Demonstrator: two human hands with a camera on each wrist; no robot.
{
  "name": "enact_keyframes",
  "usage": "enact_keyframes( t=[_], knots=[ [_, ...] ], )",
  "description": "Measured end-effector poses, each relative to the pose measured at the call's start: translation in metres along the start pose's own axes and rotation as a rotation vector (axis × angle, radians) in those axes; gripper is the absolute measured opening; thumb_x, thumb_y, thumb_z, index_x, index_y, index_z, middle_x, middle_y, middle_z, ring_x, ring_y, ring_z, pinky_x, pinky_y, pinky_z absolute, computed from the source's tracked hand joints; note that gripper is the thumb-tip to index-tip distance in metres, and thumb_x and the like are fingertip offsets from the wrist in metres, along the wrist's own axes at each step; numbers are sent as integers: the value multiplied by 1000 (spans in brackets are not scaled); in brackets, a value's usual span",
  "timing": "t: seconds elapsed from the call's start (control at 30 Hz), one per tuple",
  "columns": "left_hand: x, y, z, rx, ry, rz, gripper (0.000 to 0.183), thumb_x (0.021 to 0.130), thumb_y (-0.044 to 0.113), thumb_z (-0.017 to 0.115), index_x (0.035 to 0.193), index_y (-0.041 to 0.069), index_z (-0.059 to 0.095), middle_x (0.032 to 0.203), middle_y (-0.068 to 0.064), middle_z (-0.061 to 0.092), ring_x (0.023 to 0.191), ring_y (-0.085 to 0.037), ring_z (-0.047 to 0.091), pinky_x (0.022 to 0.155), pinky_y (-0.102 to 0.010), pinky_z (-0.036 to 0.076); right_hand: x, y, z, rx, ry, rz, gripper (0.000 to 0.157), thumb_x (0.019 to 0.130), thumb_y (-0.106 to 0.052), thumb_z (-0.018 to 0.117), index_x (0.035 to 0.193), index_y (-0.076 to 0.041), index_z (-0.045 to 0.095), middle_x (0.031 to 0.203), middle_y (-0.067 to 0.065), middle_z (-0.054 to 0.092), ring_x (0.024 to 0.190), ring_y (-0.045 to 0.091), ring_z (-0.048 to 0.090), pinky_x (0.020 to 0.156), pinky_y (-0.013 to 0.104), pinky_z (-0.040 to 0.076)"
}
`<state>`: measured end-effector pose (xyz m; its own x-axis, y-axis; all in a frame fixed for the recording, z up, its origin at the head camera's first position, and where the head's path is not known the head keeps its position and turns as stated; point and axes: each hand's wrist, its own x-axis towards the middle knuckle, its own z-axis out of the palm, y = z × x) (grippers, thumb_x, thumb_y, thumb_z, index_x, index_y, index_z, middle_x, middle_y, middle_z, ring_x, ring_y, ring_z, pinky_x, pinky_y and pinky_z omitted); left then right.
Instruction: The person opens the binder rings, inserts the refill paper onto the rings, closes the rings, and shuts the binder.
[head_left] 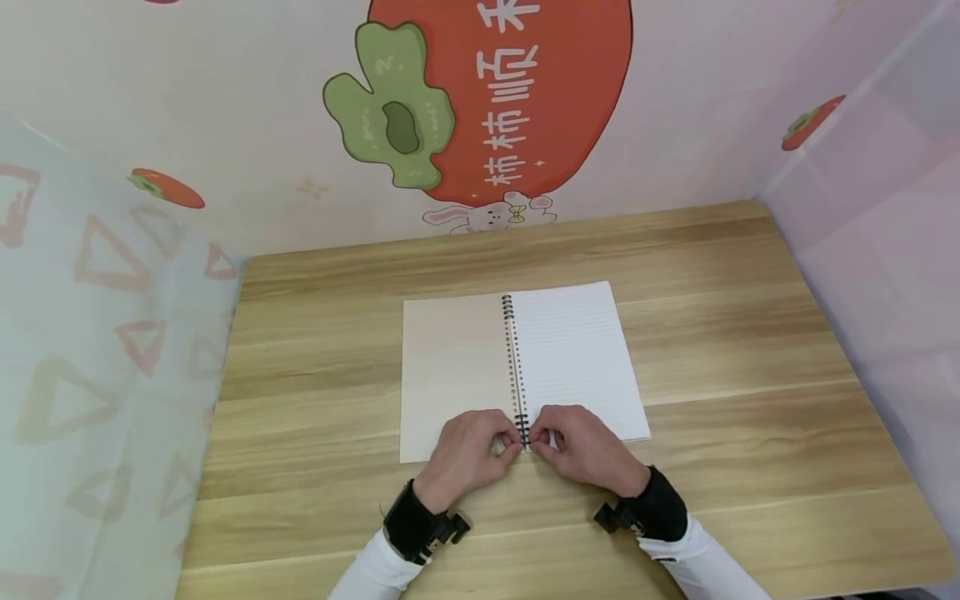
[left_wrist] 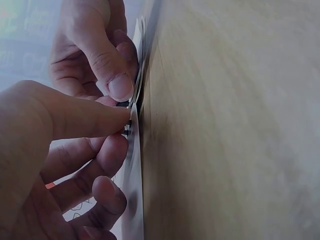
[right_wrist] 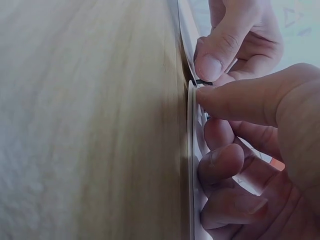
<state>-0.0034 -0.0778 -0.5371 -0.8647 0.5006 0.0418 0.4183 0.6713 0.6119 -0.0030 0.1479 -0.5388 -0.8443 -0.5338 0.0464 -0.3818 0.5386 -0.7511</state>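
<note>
An open loose-leaf notebook [head_left: 577,358] lies on the table, its tan cover [head_left: 453,358] to the left and a lined white page to the right. Black binder rings [head_left: 522,422] cross the spine at the near end, with another group of rings [head_left: 507,305] at the far end; between them the punched holes show bare. My left hand [head_left: 472,450] pinches the near rings from the left between thumb and fingers. From the right, my right hand [head_left: 581,446] pinches the same rings, thumb close to the other thumb. In the right wrist view a black ring piece [right_wrist: 204,82] shows between the thumbs.
The wooden table [head_left: 315,367] extends on all sides of the notebook. A printed wall [head_left: 262,125] rises behind it, with pale side panels [head_left: 82,375] at left and right. Both wrists wear black bands [head_left: 411,523] with small cameras.
</note>
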Motion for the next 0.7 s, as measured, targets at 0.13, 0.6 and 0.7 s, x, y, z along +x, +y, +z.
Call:
enact_keyframes(
  t=[0.13, 0.6, 0.7],
  knots=[
    [0, 0, 1, 7, 6, 4, 10, 86, 21, 76, 78, 27, 76, 78, 23, 64, 68, 3, 58, 59, -15, 43, -1, 0, 0, -7, 7, 12, 11, 90, -12, 76, 91, -23, 74, 82, -17, 60, 68, 3, 53, 64, 22, 46],
    [0, 0, 1, 11, 6, 21, 10, 86, 19, 75, 78, 26, 75, 77, 22, 63, 67, 3, 57, 59, -15, 43, 0, 0, 3, -20, 27, 21, 13, 89, -11, 77, 87, -23, 73, 79, -18, 57, 66, 3, 52, 60, 21, 45],
    [0, 0, 1, 13, 2, 19, 10, 87, 20, 76, 79, 25, 75, 78, 21, 63, 67, 2, 57, 59, -15, 43, 0, 0, 4, -22, 34, 19, 13, 88, -11, 78, 87, -23, 73, 80, -18, 58, 66, 3, 52, 61, 21, 45]
  ],
)
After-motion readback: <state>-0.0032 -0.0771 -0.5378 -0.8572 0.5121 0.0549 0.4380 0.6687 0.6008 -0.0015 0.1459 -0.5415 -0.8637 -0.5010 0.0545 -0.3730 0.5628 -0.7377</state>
